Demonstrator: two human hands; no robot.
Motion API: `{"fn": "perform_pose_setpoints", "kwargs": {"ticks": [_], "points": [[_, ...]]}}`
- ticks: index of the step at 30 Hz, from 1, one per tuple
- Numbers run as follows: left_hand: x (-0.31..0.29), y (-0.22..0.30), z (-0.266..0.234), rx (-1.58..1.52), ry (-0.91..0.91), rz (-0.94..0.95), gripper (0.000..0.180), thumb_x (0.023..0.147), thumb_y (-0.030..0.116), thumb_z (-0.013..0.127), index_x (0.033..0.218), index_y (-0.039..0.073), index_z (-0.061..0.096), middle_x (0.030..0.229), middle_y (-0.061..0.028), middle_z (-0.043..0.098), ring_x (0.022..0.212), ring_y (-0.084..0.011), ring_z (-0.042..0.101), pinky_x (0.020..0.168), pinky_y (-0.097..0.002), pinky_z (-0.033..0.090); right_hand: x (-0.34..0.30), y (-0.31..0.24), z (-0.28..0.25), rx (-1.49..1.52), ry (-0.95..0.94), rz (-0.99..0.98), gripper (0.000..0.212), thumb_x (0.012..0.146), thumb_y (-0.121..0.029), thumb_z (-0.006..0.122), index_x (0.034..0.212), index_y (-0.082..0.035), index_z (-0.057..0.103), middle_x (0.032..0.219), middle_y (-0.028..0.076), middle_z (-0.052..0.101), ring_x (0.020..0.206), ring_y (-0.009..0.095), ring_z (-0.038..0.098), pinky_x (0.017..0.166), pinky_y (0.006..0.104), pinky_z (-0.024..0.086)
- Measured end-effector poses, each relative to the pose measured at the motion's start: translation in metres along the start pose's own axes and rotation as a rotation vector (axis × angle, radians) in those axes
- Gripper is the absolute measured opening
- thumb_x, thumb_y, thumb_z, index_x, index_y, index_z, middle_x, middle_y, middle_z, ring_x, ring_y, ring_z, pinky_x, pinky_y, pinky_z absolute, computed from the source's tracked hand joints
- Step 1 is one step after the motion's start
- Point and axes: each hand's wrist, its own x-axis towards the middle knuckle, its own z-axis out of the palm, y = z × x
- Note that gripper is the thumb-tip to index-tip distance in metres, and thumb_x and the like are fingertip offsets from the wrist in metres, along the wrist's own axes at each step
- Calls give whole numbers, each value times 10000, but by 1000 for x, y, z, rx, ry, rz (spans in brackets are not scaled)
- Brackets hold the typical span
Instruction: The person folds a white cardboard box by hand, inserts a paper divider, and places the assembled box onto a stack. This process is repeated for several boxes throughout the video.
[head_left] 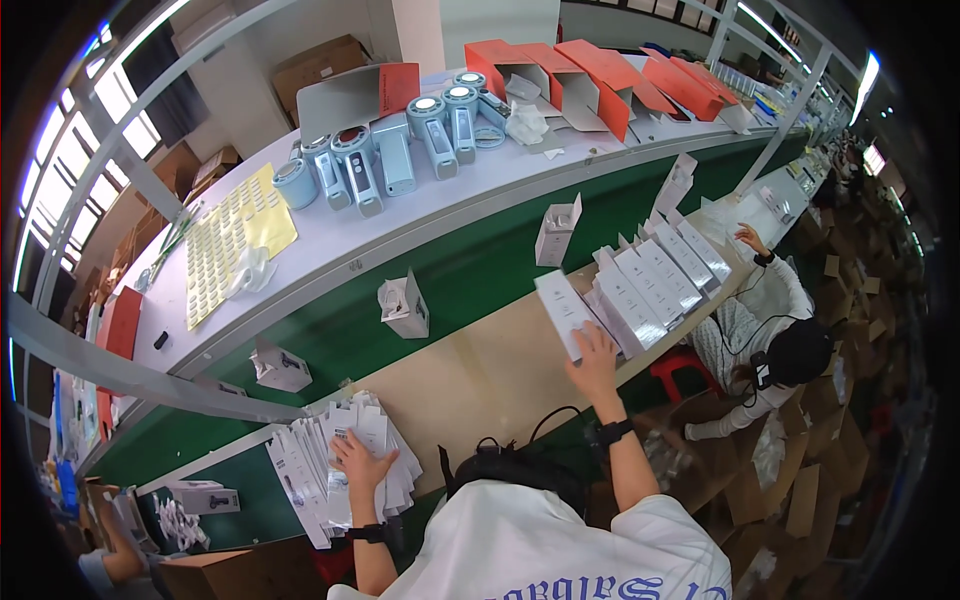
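Left on the bench (pixel 468 385), the left hand (pixel 364 463) spreads its fingers over cartons (pixel 292 474); at its right, the right hand (pixel 596 362) touches a box (pixel 560 312), grip unclear.

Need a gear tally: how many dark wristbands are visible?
3: the wearer's left wristband, their right wristband, and the co-worker's wristband at picture right; others may be hidden.

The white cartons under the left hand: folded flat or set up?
Folded flat: the white cartons lie as thin, overlapping layers beneath the left hand.
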Motion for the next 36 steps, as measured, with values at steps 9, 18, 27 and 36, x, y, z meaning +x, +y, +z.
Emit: {"fn": "perform_pose_setpoints", "kwargs": {"ticks": [9, 18, 27, 36], "points": [[8, -14, -13, -11, -129, -187, 939, 592, 413, 827, 1284, 18, 331, 1417, -301, 234, 1309, -448, 248, 1040, -629, 167, -23, 27, 38, -283, -84, 200, 473, 729, -66, 641, 1183, -22, 521, 1341, 202, 421, 1269, 372, 369, 997, 535, 314], [14, -20, 51, 103, 54, -22, 787, 703, 365, 753, 1260, -52, 385, 1395, -343, 279, 1351, -486, 179, 1035, -675, 135, -12, -144, 5, 970, -605, 152, 342, 838, -150, 640, 1131, 20, 595, 935, 111, 665, 867, 164, 637, 795, 293, 503], [-10, 32, 22, 171, -122, 8, 1174, 558, 383, 807, 1369, -171, 164, 1441, -396, 115, 1375, -502, 90, 1011, -708, 130, -11, -169, 16, 913, -965, 61, 333, 849, -142, 615, 1138, 22, 586, 938, 108, 656, 837, 162, 626, 777, 284, 503], [-14, 48, -10, 85, -64, 101, 1217, 491, 356, 835, 1382, -135, 167, 1442, -382, 106, 1365, -504, 108, 1037, -674, 127, -26, -180, 20, 1105, -871, 241, 316, 862, -134, 609, 1143, 10, 594, 964, 99, 660, 849, 152, 621, 770, 287, 502]]}}
